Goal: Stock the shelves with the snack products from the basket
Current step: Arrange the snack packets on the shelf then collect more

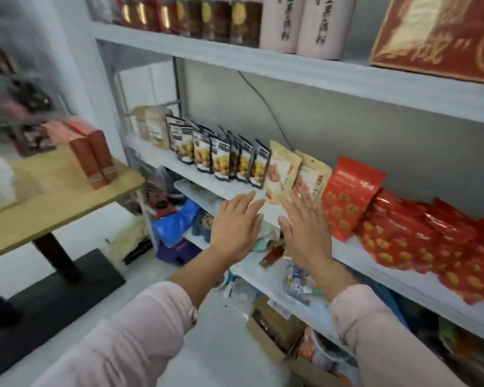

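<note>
Shelf unit fills 12 to 4 o'clock. The mid shelf (162, 159) runs from 10 down to 4, w/ its white front edge bare along the black pouches. The top shelf (291, 68) sits above it, w/ open wall between them. The wood surface (67, 199) is at 9 o'clock, its corner near the shelf post; pale floor (213, 336) lies open between surface and shelves at 6.

Red packs (430, 247) are at 3 o'clock: one upright, the rest slumped flat and reaching the shelf edge. Black pouches (229, 160) stand in a row at 11, set back from the edge. Two beige pouches (284, 174) stand between black and red, at 12 of the grips.

The left grip (235, 227) is flat, fingers straight, holding nothing, in front of the shelf edge. The right grip (305, 230) is likewise flat and empty, its fingertips overlapping the beige pouches' lower edge; can't tell if touching. There's a narrow gap between the grips.
</note>
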